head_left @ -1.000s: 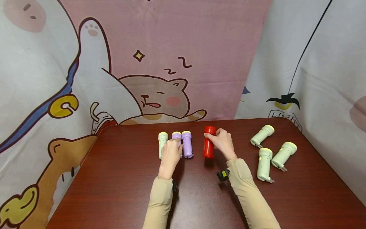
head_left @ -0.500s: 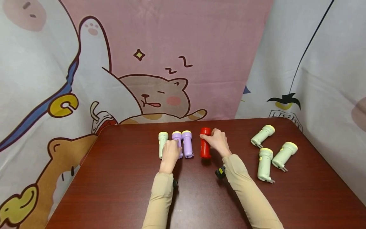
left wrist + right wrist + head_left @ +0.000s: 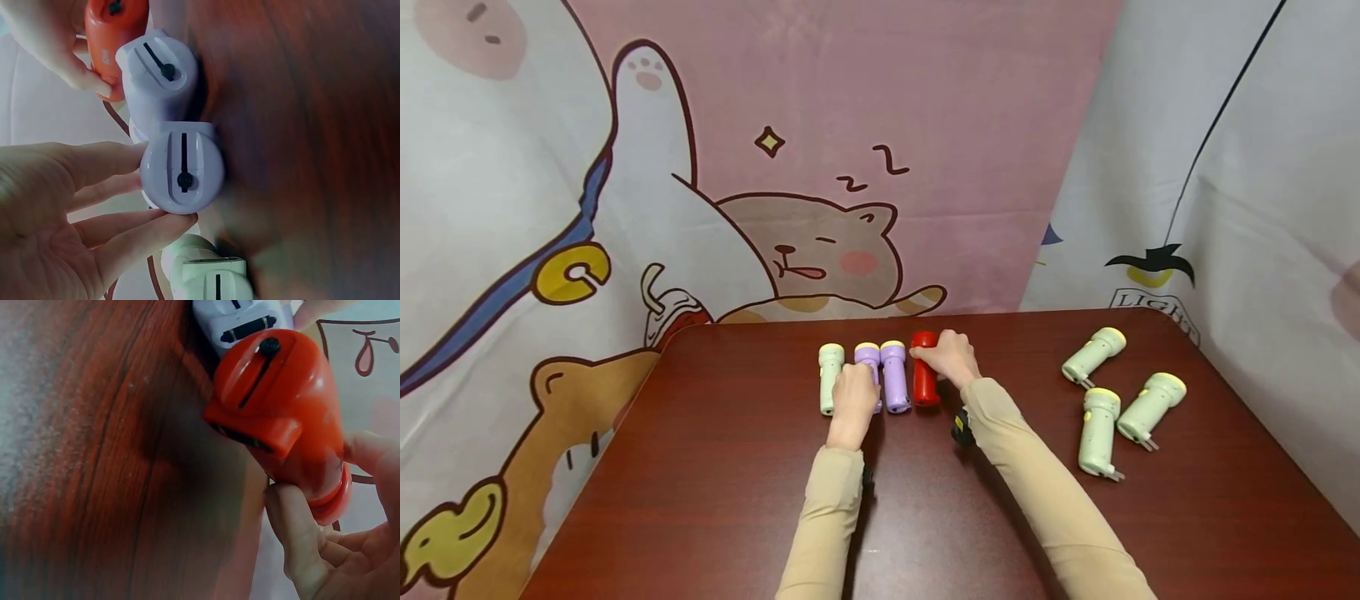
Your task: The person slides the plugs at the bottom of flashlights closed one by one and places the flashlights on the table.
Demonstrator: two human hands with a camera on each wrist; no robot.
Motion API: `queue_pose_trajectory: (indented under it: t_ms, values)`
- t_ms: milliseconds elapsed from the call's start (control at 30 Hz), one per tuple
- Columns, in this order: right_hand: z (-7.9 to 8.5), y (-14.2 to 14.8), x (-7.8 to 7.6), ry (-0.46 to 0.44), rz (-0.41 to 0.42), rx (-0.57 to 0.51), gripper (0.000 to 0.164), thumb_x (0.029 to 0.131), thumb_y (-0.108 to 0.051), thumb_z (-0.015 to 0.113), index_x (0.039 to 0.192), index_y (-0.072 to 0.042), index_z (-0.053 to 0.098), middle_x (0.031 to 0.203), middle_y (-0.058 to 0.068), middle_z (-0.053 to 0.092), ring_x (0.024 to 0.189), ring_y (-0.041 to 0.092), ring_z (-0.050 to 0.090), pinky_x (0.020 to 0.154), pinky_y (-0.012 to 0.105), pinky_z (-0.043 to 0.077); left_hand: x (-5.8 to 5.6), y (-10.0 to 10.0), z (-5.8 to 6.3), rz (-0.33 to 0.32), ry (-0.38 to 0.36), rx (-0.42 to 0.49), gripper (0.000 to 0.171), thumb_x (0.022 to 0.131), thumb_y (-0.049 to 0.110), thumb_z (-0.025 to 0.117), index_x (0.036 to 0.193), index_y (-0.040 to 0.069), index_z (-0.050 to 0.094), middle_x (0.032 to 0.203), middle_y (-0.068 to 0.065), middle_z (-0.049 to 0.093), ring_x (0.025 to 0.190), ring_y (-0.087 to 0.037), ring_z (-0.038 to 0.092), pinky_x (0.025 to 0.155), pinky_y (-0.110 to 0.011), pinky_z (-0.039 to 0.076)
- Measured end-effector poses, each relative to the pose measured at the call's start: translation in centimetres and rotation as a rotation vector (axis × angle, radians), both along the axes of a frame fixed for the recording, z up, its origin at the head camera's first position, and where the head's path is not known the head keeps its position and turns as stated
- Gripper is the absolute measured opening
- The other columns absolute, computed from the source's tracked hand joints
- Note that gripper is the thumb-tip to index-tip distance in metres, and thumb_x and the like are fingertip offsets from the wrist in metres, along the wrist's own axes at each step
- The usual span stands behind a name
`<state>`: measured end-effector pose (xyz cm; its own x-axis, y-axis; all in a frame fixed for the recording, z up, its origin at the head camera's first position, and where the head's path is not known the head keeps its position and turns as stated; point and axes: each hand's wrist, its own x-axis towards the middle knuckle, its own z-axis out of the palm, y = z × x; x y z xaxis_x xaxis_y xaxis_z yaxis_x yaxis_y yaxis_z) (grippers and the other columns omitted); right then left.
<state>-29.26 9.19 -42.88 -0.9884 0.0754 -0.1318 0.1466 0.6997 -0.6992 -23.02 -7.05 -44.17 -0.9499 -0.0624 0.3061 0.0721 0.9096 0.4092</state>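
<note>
My left hand [image 3: 854, 404] holds a purple flashlight [image 3: 182, 169] between thumb and fingers, covering part of it in the head view. A second purple flashlight [image 3: 895, 379] lies right beside it. With thumb and fingers, my right hand [image 3: 951, 357] grips a red flashlight [image 3: 925, 387] by its upper part, just right of that second one. Whether the red one rests on the table is unclear. A pale green flashlight [image 3: 831, 379] lies to the left of my left hand. The lamp ends of this row point to the table's far edge.
On the right side of the brown table [image 3: 737, 500], three more pale green flashlights lie at angles: one at the back [image 3: 1093, 356], one at the far right [image 3: 1152, 408] and one nearer [image 3: 1099, 433]. Their plug prongs stick out. A cartoon-printed cloth [image 3: 1000, 167] hangs behind the table.
My right hand has carried the red flashlight leftward, close to the second purple one. My left hand stays on its purple flashlight, almost unmoved. The pale green flashlights lie as before.
</note>
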Motion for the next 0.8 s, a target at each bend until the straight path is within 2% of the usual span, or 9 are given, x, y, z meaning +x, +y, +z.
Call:
queue_pose_trajectory:
  t_ms: [300,600,800]
  values:
    - [-0.8,-0.3,-0.8,0.003,0.016,0.09,0.044,0.077,-0.043,0.071,0.089,-0.001,0.063,0.082,0.018,0.069,0.053,0.024,0.067,0.046,0.027,0.051,0.2,0.2,0.2,0.01,-0.013,0.005,0.016,0.074,0.006,0.077,0.064,0.0,0.065,0.068,-0.018,0.064,0.065,-0.035,0.065,0.051,-0.041,0.05]
    - [-1.2,-0.6,-0.9,0.0,0.035,0.107,0.044,0.077,-0.043,0.073,0.088,-0.001,0.063,0.079,0.017,0.068,0.05,0.022,0.066,0.045,0.025,0.048,0.1,0.0,0.2,0.008,-0.039,0.015,0.019,0.076,0.007,0.077,0.063,0.002,0.064,0.066,-0.016,0.063,0.065,-0.034,0.065,0.051,-0.04,0.05]
    - [-1.5,-0.9,-0.8,0.0,0.017,0.116,0.045,0.076,-0.044,0.074,0.086,-0.002,0.063,0.081,0.017,0.068,0.049,0.02,0.064,0.044,0.025,0.048,0.1,0.0,0.1,0.012,-0.025,0.026,0.019,0.074,0.006,0.077,0.063,0.002,0.063,0.067,-0.018,0.064,0.066,-0.035,0.065,0.052,-0.042,0.05]
